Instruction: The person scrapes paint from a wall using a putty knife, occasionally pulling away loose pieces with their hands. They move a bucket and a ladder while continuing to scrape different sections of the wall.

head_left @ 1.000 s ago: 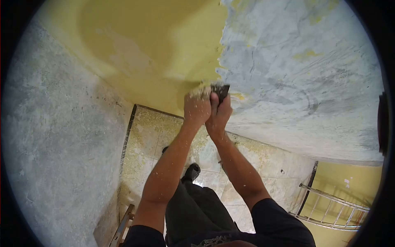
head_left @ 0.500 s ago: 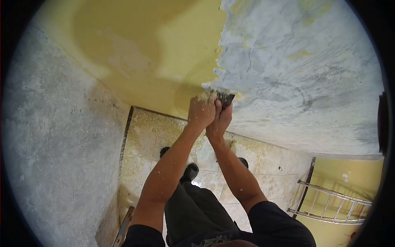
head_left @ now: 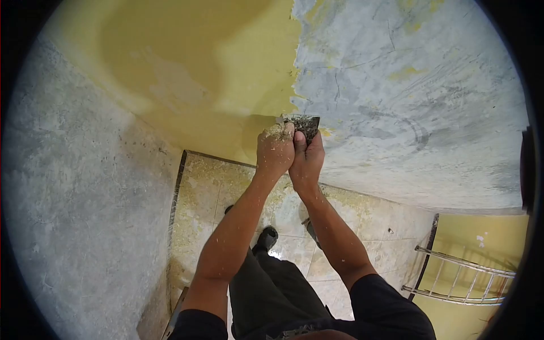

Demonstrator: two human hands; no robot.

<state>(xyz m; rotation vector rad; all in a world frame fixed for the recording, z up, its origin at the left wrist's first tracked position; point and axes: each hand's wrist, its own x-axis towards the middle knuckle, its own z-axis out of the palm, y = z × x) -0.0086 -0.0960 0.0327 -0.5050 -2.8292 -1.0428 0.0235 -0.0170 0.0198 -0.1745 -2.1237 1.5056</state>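
Both my hands grip one wide-bladed scraper (head_left: 307, 124) at the wall, by the border between yellow paint (head_left: 243, 73) and bare grey plaster (head_left: 374, 85). My left hand (head_left: 276, 148) is closed around it, its knuckles dusted with pale paint flakes. Close beside it, my right hand (head_left: 307, 161) is closed on the scraper too, its thumb against the blade. The blade is dark and speckled with paint bits. Its handle is hidden by my fingers. The paint edge above the blade is ragged.
A grey, stripped wall (head_left: 85, 198) stands on the left. Paint flakes litter the tiled floor (head_left: 289, 221) around my shoes (head_left: 266, 238). At the lower right a metal ladder (head_left: 464, 277) is by a yellow wall. A long object (head_left: 177, 311) leans at lower left.
The scraper's blade has tilted so that more of its face shows. My hands have shifted slightly, still together on it. The view has moved a little, and one foot has changed position.
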